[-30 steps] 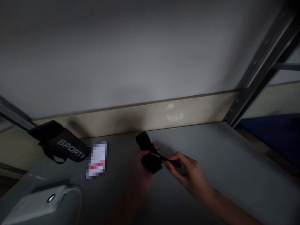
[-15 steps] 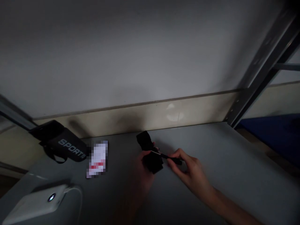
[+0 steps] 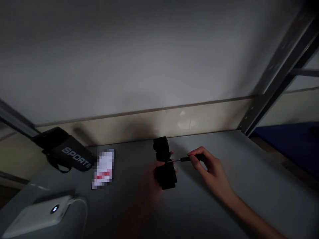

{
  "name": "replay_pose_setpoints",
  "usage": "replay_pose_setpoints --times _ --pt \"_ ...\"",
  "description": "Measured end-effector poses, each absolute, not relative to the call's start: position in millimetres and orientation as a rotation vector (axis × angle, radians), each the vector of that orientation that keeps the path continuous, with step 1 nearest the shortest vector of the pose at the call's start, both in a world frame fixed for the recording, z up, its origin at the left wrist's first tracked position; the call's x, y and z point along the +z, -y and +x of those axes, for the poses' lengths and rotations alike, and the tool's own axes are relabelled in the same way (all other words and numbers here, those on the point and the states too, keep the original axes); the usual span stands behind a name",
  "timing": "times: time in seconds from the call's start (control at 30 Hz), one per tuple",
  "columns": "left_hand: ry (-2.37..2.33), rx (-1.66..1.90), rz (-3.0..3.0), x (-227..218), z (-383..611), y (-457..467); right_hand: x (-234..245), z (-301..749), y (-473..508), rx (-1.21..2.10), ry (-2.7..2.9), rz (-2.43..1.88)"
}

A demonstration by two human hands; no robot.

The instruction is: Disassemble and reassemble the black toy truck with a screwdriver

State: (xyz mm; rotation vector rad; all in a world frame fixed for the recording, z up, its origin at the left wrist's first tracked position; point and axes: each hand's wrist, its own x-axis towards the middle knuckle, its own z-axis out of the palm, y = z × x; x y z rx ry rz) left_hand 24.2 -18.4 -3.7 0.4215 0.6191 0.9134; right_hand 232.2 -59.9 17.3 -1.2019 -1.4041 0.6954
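The scene is dim. My left hand (image 3: 155, 177) is closed round a small black boxy device (image 3: 163, 162), held almost upright over the grey table (image 3: 224, 199). My right hand (image 3: 208, 164) pinches a thin screwdriver (image 3: 185, 159) with a dark handle. Its metal tip points left and touches the device's right side, near my left thumb. What the tip meets on the device is too dark to make out.
A black pouch lettered SPORT (image 3: 65, 154) lies at the table's back left, next to a white and red card (image 3: 104, 168). A white power bank (image 3: 37, 217) with a lit button and a cable sits at the near left. A metal shelf post (image 3: 274, 79) rises at the right.
The device has turned from tilted to nearly upright and shifted a little right. My right hand has risen and moved right, so the screwdriver now lies more level against the device's side.
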Motion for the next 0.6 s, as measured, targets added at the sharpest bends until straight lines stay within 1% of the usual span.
replay_pose_setpoints --times 0.23,0.6 --pt "-0.775 0.914 0.366 3.2 27.8 22.2 18.5 231.6 61.0 0.755 1.407 -1.194" --pt "-0.739 0.854 0.43 3.1 24.7 23.4 17.9 231.8 58.9 0.805 1.372 -1.188"
